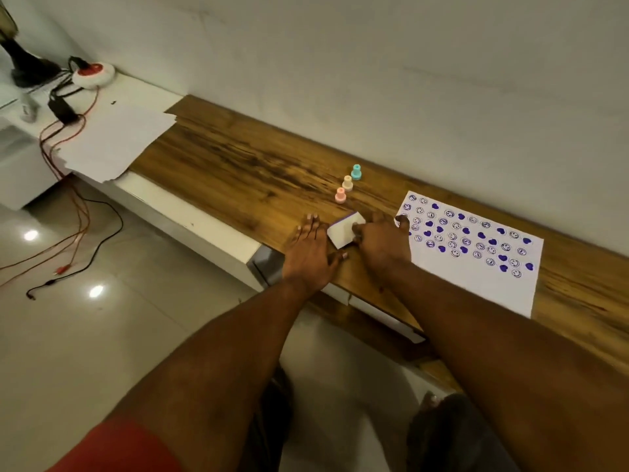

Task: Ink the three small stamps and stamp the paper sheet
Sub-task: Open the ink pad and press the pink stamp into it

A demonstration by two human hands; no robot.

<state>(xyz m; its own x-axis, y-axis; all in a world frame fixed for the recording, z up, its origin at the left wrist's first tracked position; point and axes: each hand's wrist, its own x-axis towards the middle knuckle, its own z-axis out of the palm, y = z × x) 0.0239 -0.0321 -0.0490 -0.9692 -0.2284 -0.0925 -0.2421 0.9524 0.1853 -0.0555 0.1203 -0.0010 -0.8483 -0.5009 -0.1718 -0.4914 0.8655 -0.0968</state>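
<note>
three stamps (347, 182) upright; left hand (311, 248) flat on table (238, 165); right hand (384, 243) grips ink pad (342, 235).

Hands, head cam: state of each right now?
Left hand: open, flat on the wooden tabletop beside the white ink pad.
Right hand: fingers curled on the white ink pad, holding it.

Warm, dim indoor light. Two bright glare spots of overhead lamps reflect off the glossy floor (61, 264). Wide-angle distortion bends the desk (238, 165) edge and wall line. Detail is soft throughout, blurrier toward the corners.
</note>
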